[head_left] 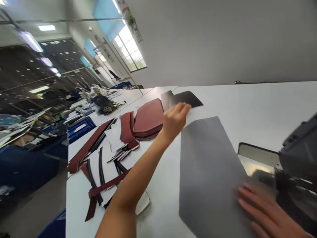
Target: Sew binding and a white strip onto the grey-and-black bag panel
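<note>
My left hand (175, 119) reaches far out over the white table, its fingers closed at the near edge of a dark, flat cut piece (188, 98). They seem to pinch that edge, though the fingertips partly hide the contact. A large grey sheet (208, 172) with angled corners lies flat in front of me. Over its right edge is my right hand (267, 211), blurred by motion, with fingers stretched out and nothing gripped. Left of my left hand sits a stack of dark red panels (150, 117).
A sewing machine (300, 165) stands at the right, beside a metal plate (257, 168) in the tabletop. Dark red strips (109, 185) and white-backed pieces (114, 138) are heaped at the left. Beyond the table's left edge are blue crates (80, 129).
</note>
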`<state>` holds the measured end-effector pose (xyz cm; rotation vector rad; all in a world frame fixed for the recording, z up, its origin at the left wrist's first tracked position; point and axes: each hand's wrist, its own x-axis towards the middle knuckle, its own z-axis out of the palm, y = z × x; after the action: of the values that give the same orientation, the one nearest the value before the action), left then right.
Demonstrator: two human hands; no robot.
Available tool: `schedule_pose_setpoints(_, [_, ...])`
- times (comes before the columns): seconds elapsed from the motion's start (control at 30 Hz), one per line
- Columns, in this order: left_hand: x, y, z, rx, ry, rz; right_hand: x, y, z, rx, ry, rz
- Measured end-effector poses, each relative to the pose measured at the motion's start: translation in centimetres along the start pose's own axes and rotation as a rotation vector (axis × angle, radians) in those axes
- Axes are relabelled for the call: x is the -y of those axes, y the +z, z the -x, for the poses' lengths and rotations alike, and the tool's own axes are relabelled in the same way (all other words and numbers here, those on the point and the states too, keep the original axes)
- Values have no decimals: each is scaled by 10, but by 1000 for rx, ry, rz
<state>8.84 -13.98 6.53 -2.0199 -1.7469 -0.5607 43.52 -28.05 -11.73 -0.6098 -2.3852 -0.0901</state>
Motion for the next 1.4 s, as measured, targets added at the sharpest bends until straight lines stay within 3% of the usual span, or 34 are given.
schedule_pose_setpoints(0.07, [-50, -19, 65, -115, 295, 89, -4, -27, 4, 117, 39, -40])
schedule_pose_setpoints(0.13, [-96, -26, 134, -81, 544, 199, -3, -46, 11, 214, 25, -30])
schedule_pose_setpoints(0.2, [-130, -19, 186, 31, 603, 246, 2, -55, 19, 251, -13, 32])
schedule_pose_setpoints(0.27, [-151, -1, 210, 95, 572, 276, 7, -56, 27, 230, -26, 103])
schedule_pose_setpoints(0.33, [-158, 21, 206, 120, 564, 285, 12, -53, 32, 179, 4, 149])
schedule_pose_setpoints(0.4, [-159, 38, 182, 137, 584, 268, 14, -51, 32, 142, 79, 186])
schedule_pose_setpoints(0.53, [-164, 36, 133, 172, 552, 169, 16, -49, 22, 102, 258, 216])
schedule_pose_setpoints(0.6, [-171, 22, 133, 217, 604, 110, 18, -48, 18, 82, 303, 204])
schedule_pose_setpoints(0.7, [-179, 8, 155, 311, 720, 79, 21, -47, 17, 82, 326, 191])
schedule_pose_setpoints(0.87, [-182, 31, 175, 487, 732, 285, 13, -65, 26, 153, 250, 54])
schedule_pose_setpoints(1.0, [-182, 59, 149, 567, 762, 420, 0, -77, 34, 183, 219, 17])
schedule_pose_setpoints(1.13, [-184, 77, 114, 582, 829, 453, -10, -73, 35, 157, 266, 106])
schedule_pose_setpoints(1.4, [-182, 88, 94, 553, 884, 472, -15, -66, 35, 164, 312, 121])
